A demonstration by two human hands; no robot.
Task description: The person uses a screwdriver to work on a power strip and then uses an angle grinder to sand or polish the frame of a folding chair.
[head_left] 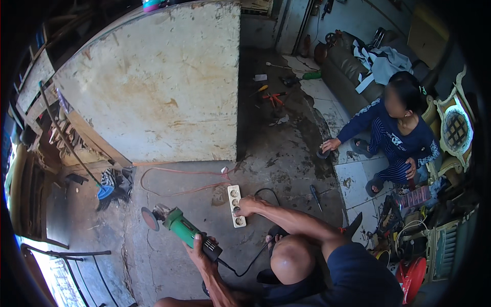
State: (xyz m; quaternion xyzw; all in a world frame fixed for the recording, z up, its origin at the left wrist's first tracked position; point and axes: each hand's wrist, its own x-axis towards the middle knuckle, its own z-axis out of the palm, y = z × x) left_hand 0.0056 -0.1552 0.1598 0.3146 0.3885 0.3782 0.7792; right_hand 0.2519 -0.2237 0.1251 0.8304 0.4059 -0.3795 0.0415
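Note:
My left hand (pixel 198 250) is closed around the rear body of a green and black angle grinder (pixel 185 229), its disc (pixel 150 218) facing up and left. A black cord (pixel 249 268) trails from the grinder toward my knee. My right hand (pixel 249 206) is pinched over the middle sockets of a white power strip (pixel 233 192) on the concrete floor. A black cord loops out beside these fingers; the plug they appear to grip is mostly hidden.
An orange extension cord (pixel 169 195) curls beyond the strip, before a large pale panel (pixel 153 87). A screwdriver (pixel 315 197) lies to the right. Another person (pixel 396 135) sits at right, one hand near a dark round object (pixel 322 153). A broom (pixel 106 191) stands left.

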